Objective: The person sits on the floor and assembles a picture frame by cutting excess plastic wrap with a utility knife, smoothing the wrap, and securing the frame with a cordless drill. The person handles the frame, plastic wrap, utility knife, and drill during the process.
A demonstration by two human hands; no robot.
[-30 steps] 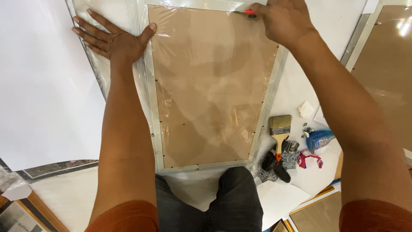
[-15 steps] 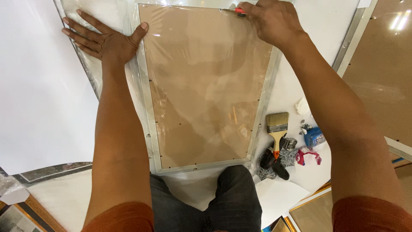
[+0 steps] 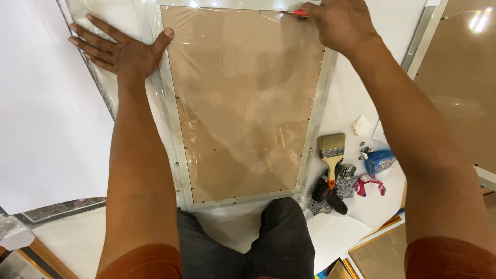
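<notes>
The left hand (image 3: 121, 49) lies flat and released, fingers spread, pressing on the clear plastic wrap (image 3: 103, 77) just beside the left rail of a silver-framed panel (image 3: 243, 108). Its thumb reaches toward the frame's upper left corner. The right hand (image 3: 341, 23) is clenched around a small red-handled tool (image 3: 297, 12), whose tip meets the frame's top rail just left of the knuckles; what kind of tool it is cannot be made out.

The panel lies flat on a white surface, reaching from both hands back toward the person's knee (image 3: 281, 227). Its brown backing board looks thin and stiff, the metal rails narrow, and the film over it glossy and slippery. It probably bends or twists if lifted by one corner, so it is best held by the two long rails, palms off the middle of the board.

Below the right forearm, near the panel's lower right corner, sit a paintbrush (image 3: 330, 150), a blue bottle (image 3: 380, 161) and a crumpled tissue (image 3: 361, 125).
</notes>
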